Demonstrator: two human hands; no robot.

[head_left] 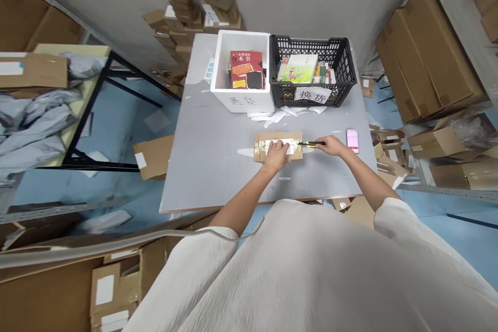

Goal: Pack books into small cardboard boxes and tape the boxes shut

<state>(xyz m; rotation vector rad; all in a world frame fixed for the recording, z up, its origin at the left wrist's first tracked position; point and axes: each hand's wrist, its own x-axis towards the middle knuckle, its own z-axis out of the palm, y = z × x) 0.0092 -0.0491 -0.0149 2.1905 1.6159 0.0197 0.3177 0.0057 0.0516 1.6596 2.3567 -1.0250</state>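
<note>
A flat brown cardboard parcel (pixel 277 146), wrapped in glossy clear tape and bearing a white label, lies near the middle of the pale grey counter (pixel 210 161). The left hand (pixel 275 155) presses down on the parcel's near edge, fingers spread flat over the label and closed around nothing. The right hand (pixel 330 144) is curled around a yellow-and-black utility knife (pixel 312 143), whose tip points left and meets the parcel's right end. Just beyond the right hand lies a small pink card (pixel 352 140). At the far edge of the counter stand a white foam box (pixel 241 98) holding a red book (pixel 246 68), and beside it a black plastic crate (pixel 313 93) with books and a handwritten paper label.
</note>
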